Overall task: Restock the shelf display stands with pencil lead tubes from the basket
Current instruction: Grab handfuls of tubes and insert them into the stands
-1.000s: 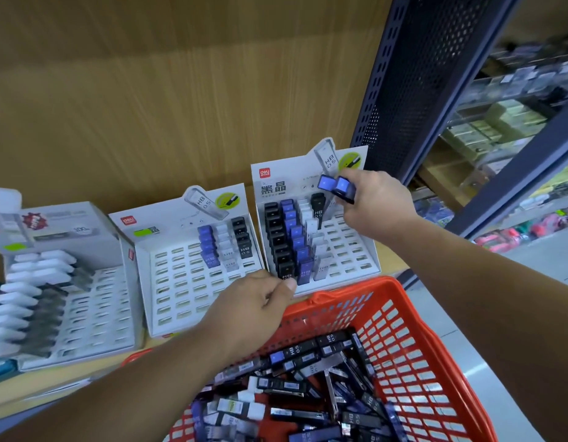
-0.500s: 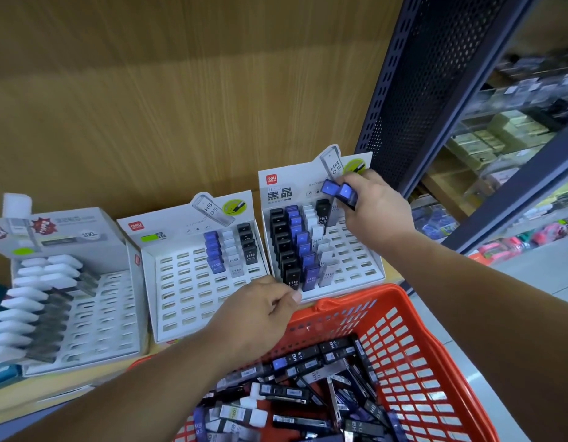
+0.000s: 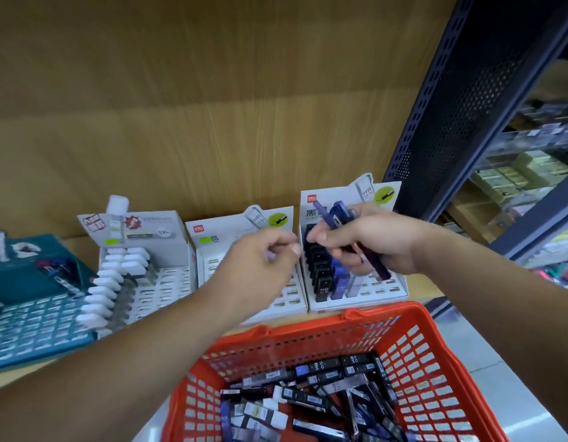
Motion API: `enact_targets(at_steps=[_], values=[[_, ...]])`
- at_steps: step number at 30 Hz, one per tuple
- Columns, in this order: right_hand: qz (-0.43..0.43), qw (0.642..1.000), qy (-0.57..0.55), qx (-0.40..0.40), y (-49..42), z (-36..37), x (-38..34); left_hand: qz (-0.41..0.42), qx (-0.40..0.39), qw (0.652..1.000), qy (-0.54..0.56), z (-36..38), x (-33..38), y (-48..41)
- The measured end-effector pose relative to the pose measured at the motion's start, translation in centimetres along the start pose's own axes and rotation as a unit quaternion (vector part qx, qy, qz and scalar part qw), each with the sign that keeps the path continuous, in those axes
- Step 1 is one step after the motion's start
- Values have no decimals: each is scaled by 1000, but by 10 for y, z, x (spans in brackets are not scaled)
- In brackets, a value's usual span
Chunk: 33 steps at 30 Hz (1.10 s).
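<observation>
Head view: right hand (image 3: 372,247) grips blue tubes (image 3: 338,213) above the stand (image 3: 381,287) at the shelf's (image 3: 424,287) right end. Left hand (image 3: 260,263) is curled just beside it; whether it holds anything, I cannot tell.

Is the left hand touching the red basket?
Apart. Head view: left hand is up before the middle stand, white slots showing between it and the red basket.

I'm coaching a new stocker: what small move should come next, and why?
Probably the left hand takes one of the blue tubes from the right hand, which grips several over the right stand, which has empty slots.
</observation>
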State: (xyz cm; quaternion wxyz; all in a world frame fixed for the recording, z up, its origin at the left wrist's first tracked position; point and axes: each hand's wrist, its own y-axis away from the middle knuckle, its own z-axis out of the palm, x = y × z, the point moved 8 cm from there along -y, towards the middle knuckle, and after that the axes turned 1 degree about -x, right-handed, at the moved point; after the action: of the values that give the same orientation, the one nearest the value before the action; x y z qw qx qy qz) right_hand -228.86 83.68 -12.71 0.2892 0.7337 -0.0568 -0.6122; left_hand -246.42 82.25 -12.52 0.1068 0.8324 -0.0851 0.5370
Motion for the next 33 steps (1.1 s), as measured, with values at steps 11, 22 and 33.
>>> enact_targets(at_steps=[11, 22, 33], values=[[75, 962, -37, -259, 19, 86, -17, -20, -31, 996, 79, -44, 12, 11], [43, 984, -53, -166, 1, 81, -16, -53, 8, 988, 144, -47, -4, -9], [67, 989, -19, -128, -14, 80, -8, -74, 19, 985, 153, -58, -18, -14]])
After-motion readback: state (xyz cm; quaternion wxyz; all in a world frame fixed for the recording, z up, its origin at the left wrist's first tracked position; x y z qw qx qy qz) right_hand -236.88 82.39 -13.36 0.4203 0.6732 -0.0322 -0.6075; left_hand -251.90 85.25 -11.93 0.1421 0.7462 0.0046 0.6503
